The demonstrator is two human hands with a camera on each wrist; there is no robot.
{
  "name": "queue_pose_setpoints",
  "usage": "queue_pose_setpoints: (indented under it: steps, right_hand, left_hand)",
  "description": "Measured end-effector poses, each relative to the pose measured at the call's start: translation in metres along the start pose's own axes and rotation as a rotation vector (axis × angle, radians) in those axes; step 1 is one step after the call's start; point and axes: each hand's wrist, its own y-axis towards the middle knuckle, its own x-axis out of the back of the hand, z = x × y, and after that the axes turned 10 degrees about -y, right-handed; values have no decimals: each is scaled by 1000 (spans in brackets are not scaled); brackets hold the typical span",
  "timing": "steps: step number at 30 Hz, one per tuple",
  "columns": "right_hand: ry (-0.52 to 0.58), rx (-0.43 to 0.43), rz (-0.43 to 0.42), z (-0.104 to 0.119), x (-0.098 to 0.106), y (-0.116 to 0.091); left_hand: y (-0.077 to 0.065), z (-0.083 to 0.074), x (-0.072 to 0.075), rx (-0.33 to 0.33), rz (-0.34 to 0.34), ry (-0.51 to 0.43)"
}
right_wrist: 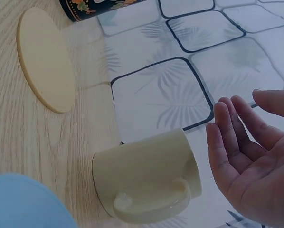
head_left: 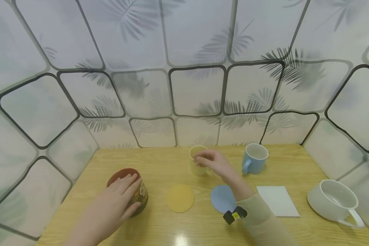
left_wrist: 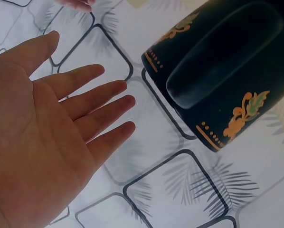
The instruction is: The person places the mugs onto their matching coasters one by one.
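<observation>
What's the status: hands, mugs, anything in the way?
Left hand open at dark mug. Right hand open beside yellow mug, not gripping. Yellow coaster bare, path clear.

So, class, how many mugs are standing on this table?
4: a dark patterned mug under the left hand, a cream mug by the right hand, a blue mug behind, and a white mug far right.

Flat left hand [left_wrist: 42, 137] just beside dark gold-patterned mug [left_wrist: 222, 71], apart.

No readable text, labels, brands or numbers appear on anything.
</observation>
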Motion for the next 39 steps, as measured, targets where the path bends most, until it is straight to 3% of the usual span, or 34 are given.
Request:
queue_pose_setpoints:
  steps: [12,31,39]
  right_hand:
    - [5,-35,-40,-12,14,-4]
    - [27,-63,-88,-31,37,-13]
    - [44,-83,-111,-44,40,-14]
  left_hand:
    - [5,-14,-7,-30,17,-39]
    - [17,-27,-35,-100,40,-89]
    - [21,-29,-48,-106,85,-131]
